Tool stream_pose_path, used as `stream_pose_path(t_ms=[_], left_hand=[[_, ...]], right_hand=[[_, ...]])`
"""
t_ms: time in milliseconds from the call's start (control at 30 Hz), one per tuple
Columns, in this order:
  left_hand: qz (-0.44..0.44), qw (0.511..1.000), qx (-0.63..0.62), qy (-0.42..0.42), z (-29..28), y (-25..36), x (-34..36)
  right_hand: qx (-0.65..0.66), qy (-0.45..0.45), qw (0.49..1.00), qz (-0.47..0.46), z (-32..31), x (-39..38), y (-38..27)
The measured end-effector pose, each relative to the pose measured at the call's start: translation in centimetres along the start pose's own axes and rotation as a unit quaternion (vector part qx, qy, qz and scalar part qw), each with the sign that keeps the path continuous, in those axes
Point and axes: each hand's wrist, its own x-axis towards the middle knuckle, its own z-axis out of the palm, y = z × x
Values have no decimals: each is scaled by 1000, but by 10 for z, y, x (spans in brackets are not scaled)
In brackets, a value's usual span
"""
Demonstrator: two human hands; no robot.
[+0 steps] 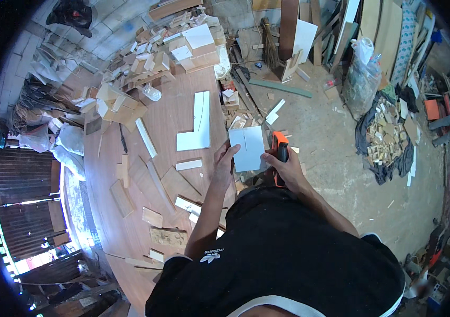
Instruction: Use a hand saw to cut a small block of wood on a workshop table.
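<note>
A roughly square white board (247,150) with a short dark line near its top is held up before me, at the right edge of the table. My left hand (226,160) pinches its left edge, thumb on the face. On the opposite side, my right hand (288,169) has its thumb at the board's right edge while its fingers wrap round an orange-and-black hand tool (280,142); most of the tool is hidden, so its exact kind does not show. Left of the board, an L-shaped white panel (197,140) lies flat, marked with a line.
Wood strips and offcuts (123,198) are strewn over the brown tabletop (174,98). Scrap blocks are heaped at its far end, near a clear jar (152,93). On the floor to the right are a filled plastic bag (361,84) and a pile of wood scraps (388,140).
</note>
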Motion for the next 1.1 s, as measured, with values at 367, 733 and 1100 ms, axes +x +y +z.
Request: stream_pose_path(t_ms=[367, 733, 1100], left_hand=[[17, 1000, -16, -1, 0, -5, 11], [56, 997, -33, 48, 6, 17, 34], [54, 996, -13, 68, 16, 53, 78]], right_hand=[[18, -17, 1000, 9, 0, 17, -9], [5, -86, 996, -23, 4, 73, -26], [16, -116, 993, -20, 5, 111, -67]])
